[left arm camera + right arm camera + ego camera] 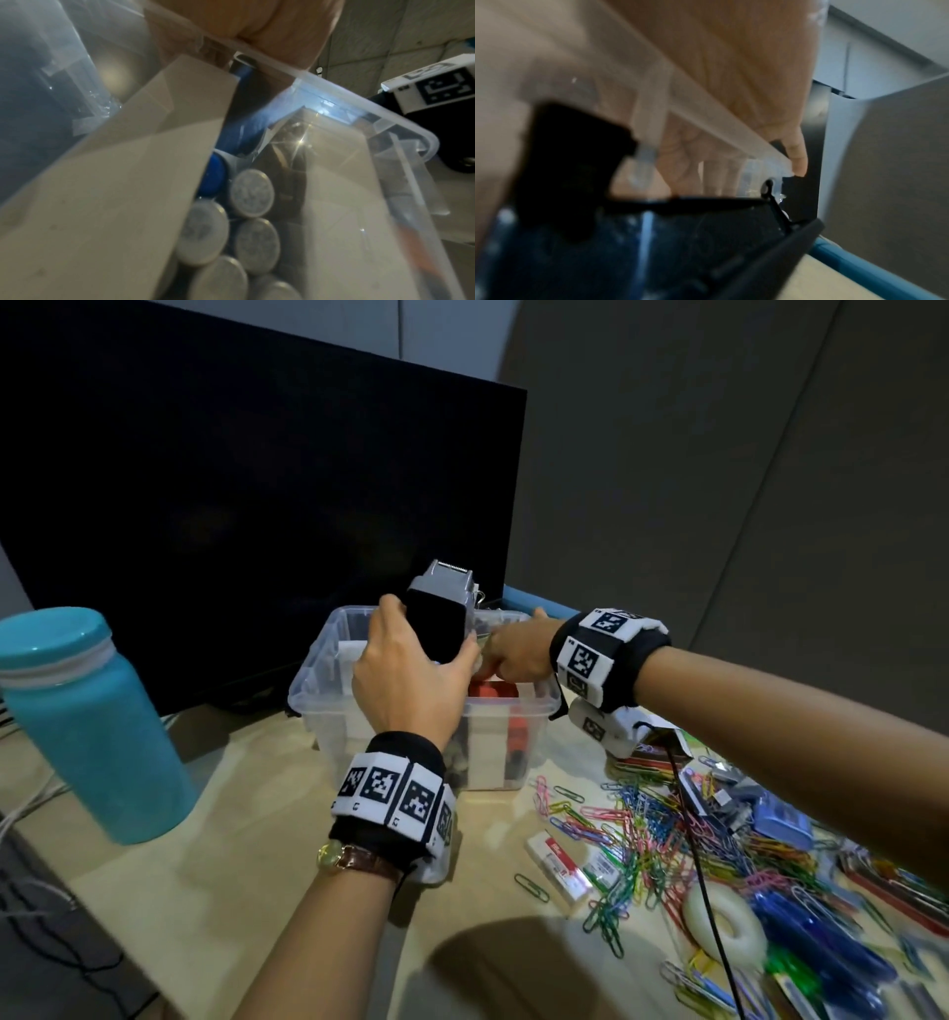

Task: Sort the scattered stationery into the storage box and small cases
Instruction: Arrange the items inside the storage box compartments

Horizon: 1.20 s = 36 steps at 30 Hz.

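Over storage box [328,690]: left hand [411,680] grip clasps tape dispenser [441,608]; right hand [518,649] grip unclear.

Office desk: dark monitor [246,516], grey partition panels [719,480], paper clips [657,829] strewn on wooden desktop [246,880]

The head view looks down and forward from above the clear plastic storage box [328,706], taking in the whole desk around it. The left wrist view sits pressed against that box's wall [359,182], peering inside. The right wrist view, blurred, looks along its rim [706,113].
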Available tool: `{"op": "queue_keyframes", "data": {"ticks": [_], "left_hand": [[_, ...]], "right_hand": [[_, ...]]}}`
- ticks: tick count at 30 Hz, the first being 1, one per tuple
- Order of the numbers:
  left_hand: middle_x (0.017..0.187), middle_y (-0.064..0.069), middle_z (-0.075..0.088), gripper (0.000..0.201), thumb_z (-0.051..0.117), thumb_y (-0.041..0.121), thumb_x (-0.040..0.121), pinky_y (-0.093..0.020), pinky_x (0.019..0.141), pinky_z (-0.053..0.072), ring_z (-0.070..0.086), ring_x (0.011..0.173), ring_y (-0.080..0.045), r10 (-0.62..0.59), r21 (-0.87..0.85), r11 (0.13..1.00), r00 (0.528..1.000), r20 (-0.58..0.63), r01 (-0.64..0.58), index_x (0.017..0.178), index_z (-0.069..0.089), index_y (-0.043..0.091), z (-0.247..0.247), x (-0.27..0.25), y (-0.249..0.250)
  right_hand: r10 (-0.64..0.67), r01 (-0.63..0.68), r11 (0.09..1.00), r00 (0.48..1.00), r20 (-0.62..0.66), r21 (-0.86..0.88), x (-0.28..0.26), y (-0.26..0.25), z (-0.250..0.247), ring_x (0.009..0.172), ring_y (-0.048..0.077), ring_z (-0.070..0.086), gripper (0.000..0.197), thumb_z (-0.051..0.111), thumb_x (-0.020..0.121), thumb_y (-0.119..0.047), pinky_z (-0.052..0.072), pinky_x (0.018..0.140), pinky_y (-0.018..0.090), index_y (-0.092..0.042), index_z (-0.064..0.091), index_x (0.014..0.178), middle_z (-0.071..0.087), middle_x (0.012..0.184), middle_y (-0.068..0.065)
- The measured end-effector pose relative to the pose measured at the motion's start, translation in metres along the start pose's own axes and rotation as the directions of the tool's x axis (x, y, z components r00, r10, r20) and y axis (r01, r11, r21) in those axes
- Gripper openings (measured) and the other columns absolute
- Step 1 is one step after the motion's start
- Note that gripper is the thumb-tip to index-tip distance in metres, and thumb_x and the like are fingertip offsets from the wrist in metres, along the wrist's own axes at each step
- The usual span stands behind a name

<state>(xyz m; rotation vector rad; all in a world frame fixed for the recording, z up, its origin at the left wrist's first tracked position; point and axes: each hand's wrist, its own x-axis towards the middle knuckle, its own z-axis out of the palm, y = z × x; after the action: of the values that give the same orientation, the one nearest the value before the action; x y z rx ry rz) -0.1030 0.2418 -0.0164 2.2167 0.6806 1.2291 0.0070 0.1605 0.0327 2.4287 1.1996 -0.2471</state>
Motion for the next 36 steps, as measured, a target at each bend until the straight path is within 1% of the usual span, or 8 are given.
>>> {"op": "queue_keyframes", "data": {"ticks": [8, 12, 16, 24, 26, 29, 32, 36], "left_hand": [[0.105, -0.004, 0.061, 0.052, 0.076, 0.043, 0.076, -0.020, 0.068, 0.029, 0.059, 0.092, -0.018, 0.071, -0.065, 0.995, 0.997, 0.017, -0.070, 0.108, 0.052, 0.010, -0.001, -0.002, -0.003], [0.093, -0.006, 0.062, 0.052, 0.081, 0.043, 0.071, -0.024, 0.065, 0.035, 0.059, 0.082, -0.020, 0.088, -0.064, 0.994, 0.996, -0.016, -0.089, 0.097, 0.053, 0.008, 0.001, -0.003, -0.003], [0.089, -0.004, 0.062, 0.054, 0.081, 0.047, 0.070, -0.021, 0.067, 0.030, 0.053, 0.078, -0.014, 0.041, -0.042, 0.998, 0.999, -0.017, -0.042, 0.095, 0.053, 0.009, -0.001, -0.004, 0.001], [0.091, -0.004, 0.063, 0.053, 0.082, 0.045, 0.070, -0.020, 0.067, 0.029, 0.059, 0.080, -0.018, 0.068, -0.030, 0.997, 0.997, -0.021, -0.069, 0.097, 0.053, 0.010, -0.002, -0.005, 0.001], [0.092, -0.005, 0.062, 0.053, 0.082, 0.043, 0.070, -0.020, 0.067, 0.028, 0.059, 0.080, -0.019, 0.081, -0.045, 0.996, 0.996, -0.027, -0.082, 0.098, 0.053, 0.008, -0.002, -0.004, -0.001], [0.095, -0.005, 0.062, 0.050, 0.081, 0.039, 0.072, -0.014, 0.066, 0.026, 0.060, 0.082, -0.019, 0.118, -0.088, 0.989, 0.993, -0.023, -0.120, 0.099, 0.053, 0.008, -0.001, -0.003, -0.004], [0.099, -0.005, 0.064, 0.051, 0.078, 0.043, 0.075, -0.016, 0.069, 0.036, 0.061, 0.087, -0.018, 0.149, -0.205, 0.968, 0.989, 0.015, -0.143, 0.103, 0.056, 0.008, 0.001, -0.002, -0.008], [0.106, 0.001, 0.066, 0.048, 0.069, 0.050, 0.081, -0.032, 0.085, 0.052, 0.063, 0.100, -0.015, 0.088, -0.365, 0.930, 0.993, 0.075, -0.055, 0.111, 0.057, 0.014, -0.003, 0.002, -0.008]], "right_hand": [[0.243, 0.234, 0.730, 0.788, -0.565, 0.641, -0.035, 0.045, -0.022, 0.084, 0.011, 0.069, 0.023, 0.057, 0.095, -0.032, 0.056, 0.082, 0.025, -0.018, 0.075, 0.097, 0.074, 0.094, 0.001], [0.096, 0.401, 0.781, 0.680, -0.727, 0.478, -0.069, 0.022, -0.047, 0.077, 0.000, 0.065, 0.054, 0.058, 0.079, -0.068, 0.050, 0.066, 0.015, -0.023, 0.072, 0.104, 0.070, 0.093, -0.010], [0.019, 0.235, 0.945, 0.657, -0.754, 0.228, -0.074, 0.002, -0.049, 0.078, 0.001, 0.056, 0.048, 0.066, 0.079, -0.060, 0.051, 0.067, 0.022, -0.023, 0.071, 0.108, 0.061, 0.097, -0.015], [0.174, 0.011, 0.975, 0.589, -0.789, 0.223, -0.079, -0.016, -0.038, 0.090, 0.013, 0.061, 0.066, 0.063, 0.074, -0.071, 0.046, 0.065, 0.029, -0.030, 0.061, 0.127, 0.057, 0.112, -0.010], [0.250, 0.065, 0.928, 0.622, -0.742, 0.367, -0.079, -0.011, -0.040, 0.100, 0.011, 0.060, 0.083, 0.060, 0.071, -0.077, 0.051, 0.076, 0.032, -0.028, 0.052, 0.138, 0.056, 0.124, -0.007], [0.197, 0.249, 0.692, 0.838, -0.509, 0.677, -0.074, 0.007, -0.047, 0.128, 0.014, 0.049, 0.078, 0.054, 0.087, -0.062, 0.045, 0.100, 0.030, -0.019, 0.036, 0.149, 0.047, 0.145, 0.001], [0.077, 0.344, 0.480, 0.900, -0.429, 0.807, -0.065, 0.029, -0.044, 0.131, 0.012, 0.043, 0.056, 0.046, 0.101, -0.033, 0.041, 0.096, 0.018, -0.019, 0.028, 0.152, 0.041, 0.149, 0.002], [0.018, 0.283, 0.644, 0.923, -0.384, 0.710, -0.051, 0.053, -0.027, 0.140, 0.017, 0.035, 0.061, 0.052, 0.094, -0.003, 0.032, 0.115, 0.032, -0.013, 0.030, 0.150, 0.037, 0.152, 0.005]]}}
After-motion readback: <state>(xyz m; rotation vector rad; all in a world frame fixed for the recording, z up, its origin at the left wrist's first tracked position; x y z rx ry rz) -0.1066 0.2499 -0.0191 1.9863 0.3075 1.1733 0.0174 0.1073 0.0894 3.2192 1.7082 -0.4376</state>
